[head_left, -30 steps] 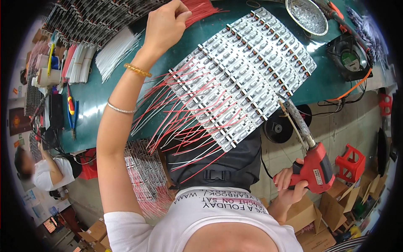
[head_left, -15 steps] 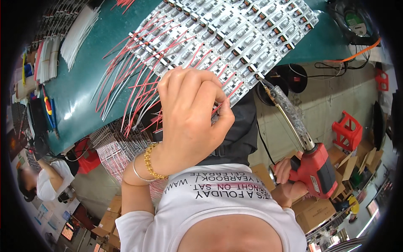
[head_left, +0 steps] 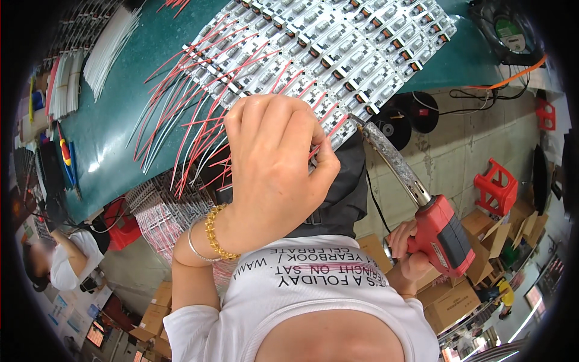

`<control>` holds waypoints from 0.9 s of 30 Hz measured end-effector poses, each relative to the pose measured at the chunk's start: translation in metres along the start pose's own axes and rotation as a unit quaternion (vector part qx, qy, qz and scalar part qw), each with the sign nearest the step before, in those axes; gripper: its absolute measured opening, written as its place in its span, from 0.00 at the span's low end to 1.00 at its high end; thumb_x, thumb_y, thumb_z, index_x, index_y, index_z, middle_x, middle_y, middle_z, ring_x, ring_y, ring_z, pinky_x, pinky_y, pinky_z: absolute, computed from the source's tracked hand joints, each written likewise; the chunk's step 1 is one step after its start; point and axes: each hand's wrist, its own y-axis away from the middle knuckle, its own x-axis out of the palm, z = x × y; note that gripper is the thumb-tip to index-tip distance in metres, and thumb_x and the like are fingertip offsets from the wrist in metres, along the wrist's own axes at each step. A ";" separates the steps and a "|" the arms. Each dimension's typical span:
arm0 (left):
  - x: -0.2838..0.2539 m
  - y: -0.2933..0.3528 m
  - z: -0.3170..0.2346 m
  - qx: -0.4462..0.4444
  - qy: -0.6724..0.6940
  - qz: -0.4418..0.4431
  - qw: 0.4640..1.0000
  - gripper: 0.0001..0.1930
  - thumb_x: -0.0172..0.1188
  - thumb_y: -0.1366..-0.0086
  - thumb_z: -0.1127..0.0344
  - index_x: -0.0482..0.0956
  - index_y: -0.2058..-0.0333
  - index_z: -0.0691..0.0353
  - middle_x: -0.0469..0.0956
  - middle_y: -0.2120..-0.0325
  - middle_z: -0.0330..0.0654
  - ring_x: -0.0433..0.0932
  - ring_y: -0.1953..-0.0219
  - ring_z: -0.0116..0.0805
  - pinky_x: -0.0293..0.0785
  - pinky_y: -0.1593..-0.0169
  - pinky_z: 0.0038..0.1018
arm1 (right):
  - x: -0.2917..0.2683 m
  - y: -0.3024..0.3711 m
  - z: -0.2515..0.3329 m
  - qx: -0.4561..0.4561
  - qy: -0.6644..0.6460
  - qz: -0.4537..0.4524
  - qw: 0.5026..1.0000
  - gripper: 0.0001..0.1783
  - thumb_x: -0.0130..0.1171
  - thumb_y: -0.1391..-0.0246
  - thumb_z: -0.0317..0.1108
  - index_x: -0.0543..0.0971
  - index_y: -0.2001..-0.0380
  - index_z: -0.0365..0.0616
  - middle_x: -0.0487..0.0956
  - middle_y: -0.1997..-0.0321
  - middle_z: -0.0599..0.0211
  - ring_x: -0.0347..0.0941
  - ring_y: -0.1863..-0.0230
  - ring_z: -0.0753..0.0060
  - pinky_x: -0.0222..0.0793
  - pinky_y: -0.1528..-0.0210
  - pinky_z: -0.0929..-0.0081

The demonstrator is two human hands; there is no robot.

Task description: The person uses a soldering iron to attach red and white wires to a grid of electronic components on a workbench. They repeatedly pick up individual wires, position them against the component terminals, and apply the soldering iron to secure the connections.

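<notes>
A white panel of small circuit boards (head_left: 356,48) lies at the near edge of the green-topped table. Over its near edge is my left hand (head_left: 277,160), thumb and forefinger pinched on a red wire (head_left: 338,125) that slants up to a board. The fingertips partly hide that wire's lower end. My right hand (head_left: 409,252) grips a red-and-black soldering gun (head_left: 443,235). Its hot tip (head_left: 354,118) is at the panel's near right edge, close to the upper end of the pinched wire; whether they touch I cannot tell. Several red and white wires (head_left: 181,120) fan out left of the panel.
White wire bundles (head_left: 111,51) and a screwdriver (head_left: 64,151) lie on the green table (head_left: 114,145) at left. A black fan (head_left: 509,36) stands at the far right. Below are a red stool (head_left: 496,187), cardboard boxes (head_left: 452,304) and finished-looking wired boards (head_left: 166,211). Another person (head_left: 75,256) sits at left.
The soldering gun has moved left, bringing its tip from the panel's right edge to near the pinched wire. My left hand has hardly moved.
</notes>
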 end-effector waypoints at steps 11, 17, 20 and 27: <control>-0.003 0.000 0.003 0.001 0.005 0.005 1.000 0.09 0.63 0.57 0.76 0.72 0.76 0.59 0.73 0.70 0.38 0.70 0.62 0.39 0.59 0.54 0.35 | -0.004 0.002 -0.003 -0.024 -0.051 0.006 0.998 0.46 0.52 0.49 0.66 0.63 0.47 0.32 0.63 0.89 0.78 0.59 0.89 0.80 0.57 0.84 0.80; -0.011 -0.002 0.004 0.011 0.071 0.018 0.997 0.08 0.63 0.55 0.76 0.73 0.77 0.59 0.74 0.70 0.38 0.71 0.61 0.40 0.59 0.52 0.36 | -0.004 0.005 -0.002 -0.015 -0.054 -0.027 0.998 0.46 0.52 0.50 0.67 0.63 0.47 0.33 0.63 0.89 0.78 0.59 0.89 0.80 0.57 0.83 0.80; -0.007 -0.005 -0.002 0.031 0.057 0.046 0.997 0.08 0.63 0.56 0.76 0.73 0.78 0.59 0.74 0.70 0.37 0.70 0.60 0.40 0.59 0.48 0.38 | -0.003 0.007 0.003 -0.004 -0.046 -0.048 0.998 0.46 0.51 0.50 0.68 0.63 0.47 0.33 0.63 0.90 0.78 0.59 0.90 0.79 0.58 0.83 0.79; -0.005 -0.007 -0.004 0.029 0.036 0.051 0.998 0.08 0.63 0.58 0.76 0.72 0.80 0.59 0.73 0.71 0.38 0.69 0.60 0.41 0.59 0.50 0.37 | -0.008 0.010 -0.003 0.010 -0.052 -0.019 0.998 0.42 0.52 0.51 0.68 0.65 0.53 0.36 0.64 0.89 0.77 0.60 0.89 0.78 0.58 0.82 0.77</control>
